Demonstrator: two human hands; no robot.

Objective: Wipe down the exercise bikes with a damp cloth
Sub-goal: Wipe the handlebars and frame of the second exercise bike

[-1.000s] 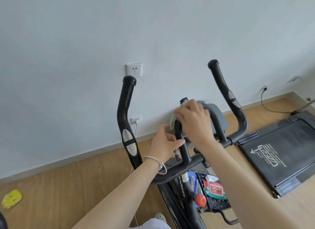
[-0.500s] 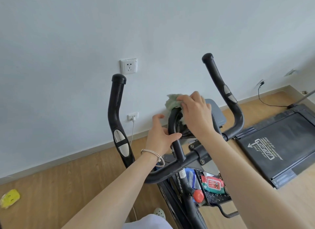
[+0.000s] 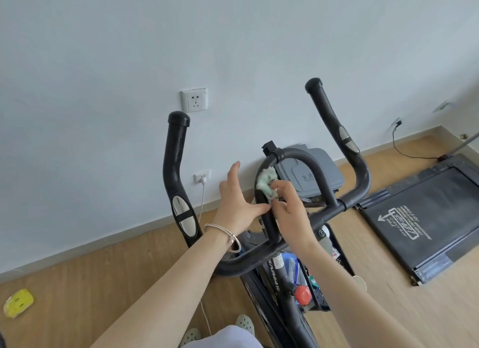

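Now right hand pinches crumpled pale-green cloth against curved black bar.

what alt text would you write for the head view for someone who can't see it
A person's right hand holds a pale green cloth against the black looped bar of an exercise bike; the left hand, fingers straight, touches the bar beside it. A treadmill lies on the wooden floor nearby.

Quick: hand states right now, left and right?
Left hand: open, thumb at the loop bar.
Right hand: holding the green cloth.
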